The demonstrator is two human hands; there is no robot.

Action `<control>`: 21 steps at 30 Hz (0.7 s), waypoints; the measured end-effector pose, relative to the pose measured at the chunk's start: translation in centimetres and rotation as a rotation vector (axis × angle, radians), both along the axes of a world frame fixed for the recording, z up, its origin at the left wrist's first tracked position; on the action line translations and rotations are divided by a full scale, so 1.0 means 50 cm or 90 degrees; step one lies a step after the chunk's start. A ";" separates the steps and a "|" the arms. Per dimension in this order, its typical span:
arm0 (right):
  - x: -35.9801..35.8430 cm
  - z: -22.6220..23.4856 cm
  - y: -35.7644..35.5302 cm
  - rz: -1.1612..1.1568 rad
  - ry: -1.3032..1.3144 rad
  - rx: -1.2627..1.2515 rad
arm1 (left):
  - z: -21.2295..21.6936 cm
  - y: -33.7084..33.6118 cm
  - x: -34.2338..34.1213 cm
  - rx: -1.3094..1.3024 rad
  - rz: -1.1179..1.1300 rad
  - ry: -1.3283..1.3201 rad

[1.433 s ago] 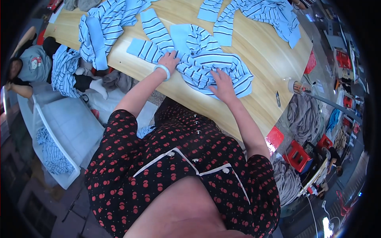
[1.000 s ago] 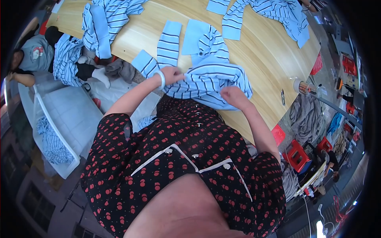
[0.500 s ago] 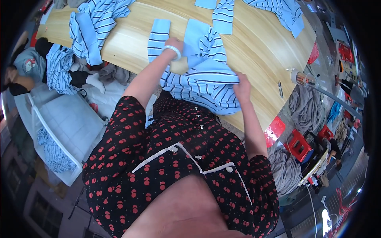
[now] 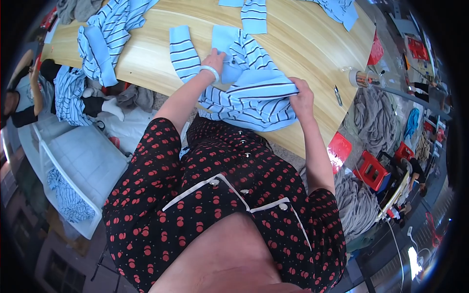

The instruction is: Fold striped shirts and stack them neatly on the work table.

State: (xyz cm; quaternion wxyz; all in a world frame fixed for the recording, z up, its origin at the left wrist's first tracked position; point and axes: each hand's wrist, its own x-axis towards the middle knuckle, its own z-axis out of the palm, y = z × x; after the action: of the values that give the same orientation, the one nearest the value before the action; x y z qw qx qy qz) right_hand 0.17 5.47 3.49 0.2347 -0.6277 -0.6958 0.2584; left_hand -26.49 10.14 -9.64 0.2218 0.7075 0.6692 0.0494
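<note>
A light-blue knit top (image 4: pixel 264 93) with dark and white stripes lies bunched at the table's near edge. Its striped sleeve (image 4: pixel 184 53) stretches away on the left, beside a plain blue section with a small dark button. My left hand (image 4: pixel 213 61), with a pale bangle at the wrist, has its fingers curled at the edge of that plain section, pinching the cloth. On the right, my right hand (image 4: pixel 303 96) grips a folded edge of the top between thumb and fingers, holding it slightly raised.
More striped blue garments (image 4: pixel 110 39) lie on the wooden table (image 4: pixel 312 63). A pen-like tool (image 4: pixel 338 95) and a clear cup of pens (image 4: pixel 361 78) are at right. Grey cloth heaps (image 4: pixel 373 122), a red stool (image 4: pixel 371 171) and a white bin (image 4: pixel 73 180) flank me. Someone sits at left.
My left hand has shifted rightward onto the edge of the plain blue section, where a button now shows. The right hand keeps its hold on the folded edge. The whole view has shifted slightly.
</note>
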 end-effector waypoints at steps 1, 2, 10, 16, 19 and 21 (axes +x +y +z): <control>0.020 0.002 0.003 0.002 -0.004 0.039 | 0.000 -0.003 -0.005 0.031 -0.006 -0.042; 0.035 0.008 0.008 0.004 -0.007 0.079 | 0.004 -0.002 -0.006 0.064 -0.012 -0.082; 0.150 -0.031 0.039 0.073 -0.111 -0.039 | 0.023 -0.057 -0.015 0.081 -0.002 -0.069; 0.390 -0.240 0.064 -0.038 -0.412 0.021 | -0.001 -0.086 -0.023 0.124 0.078 -0.098; 0.517 -0.302 0.088 -0.173 -0.370 0.087 | 0.034 -0.100 -0.006 0.182 0.221 -0.118; 0.559 -0.335 0.088 -0.108 -0.451 0.074 | 0.049 -0.120 0.005 0.091 0.240 -0.091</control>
State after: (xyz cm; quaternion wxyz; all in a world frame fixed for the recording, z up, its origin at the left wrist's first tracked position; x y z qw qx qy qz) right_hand 28.12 9.89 -13.24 0.0355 -0.7194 -0.6927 -0.0353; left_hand -26.26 4.13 -7.18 0.2046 0.5785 0.7671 0.1870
